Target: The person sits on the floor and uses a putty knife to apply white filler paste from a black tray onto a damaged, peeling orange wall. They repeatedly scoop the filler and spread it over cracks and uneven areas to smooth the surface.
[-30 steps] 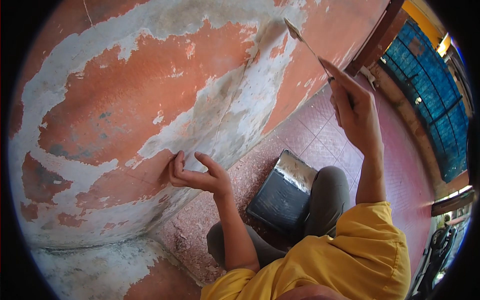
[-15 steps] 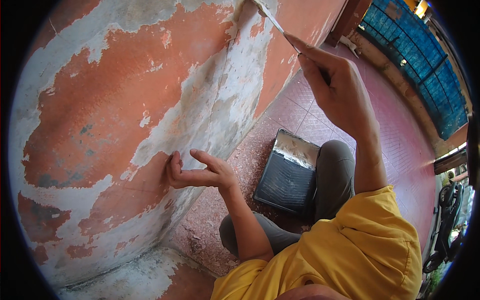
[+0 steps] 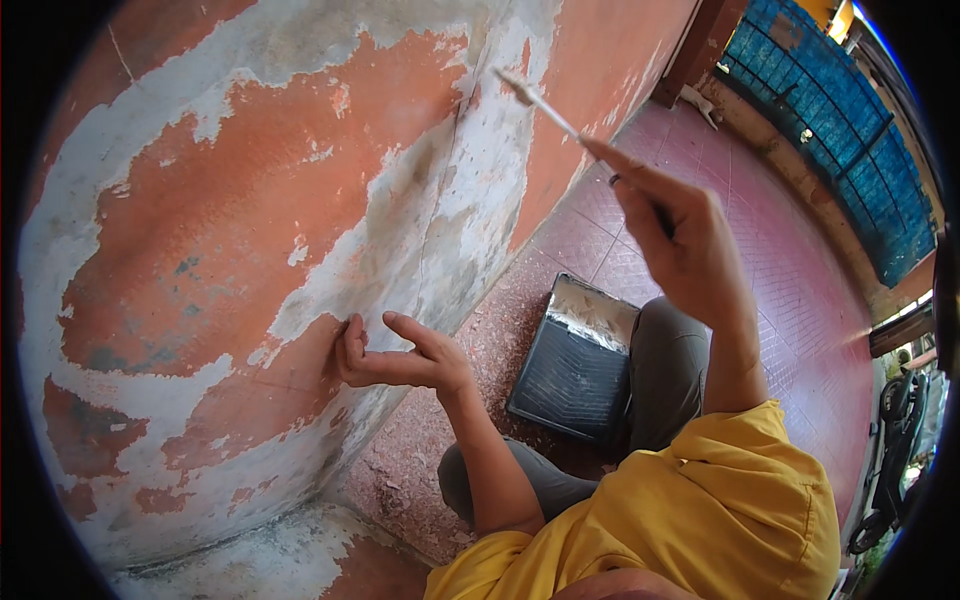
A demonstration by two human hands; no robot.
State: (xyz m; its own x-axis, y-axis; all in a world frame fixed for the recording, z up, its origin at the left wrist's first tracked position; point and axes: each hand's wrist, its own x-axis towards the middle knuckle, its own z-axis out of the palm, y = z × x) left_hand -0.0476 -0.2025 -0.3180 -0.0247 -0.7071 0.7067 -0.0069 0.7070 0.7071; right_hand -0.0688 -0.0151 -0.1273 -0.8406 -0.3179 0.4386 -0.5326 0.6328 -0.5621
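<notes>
My right hand [image 3: 685, 235] is closed round the handle of a slim tool [image 3: 552, 112] with a pale shaft and a brownish, pointed-looking tip. The tool is seen nearly edge-on, so I cannot tell whether it is a flat brush or a scraper. Its tip is over a bare grey-white patch of the peeling orange wall [image 3: 250, 240], next to a thin crack; contact is unclear. Lower down, my left hand [image 3: 415, 362] holds nothing. Its thumb and forefinger are spread, the other fingers bend inward, and the fingertips are at the wall.
A black paint tray [image 3: 575, 375] with whitish residue in its far end lies beside my bent knee [image 3: 668, 345]. Flakes litter the speckled floor [image 3: 400, 475] along the wall. Pink tiles [image 3: 790, 290] extend right, toward a blue gate [image 3: 825, 125] and a motorbike [image 3: 890, 460].
My right hand has moved down and slightly right with the slim tool, its tip now lower on the wall. The left hand has hardly moved. The view has shifted slightly.
</notes>
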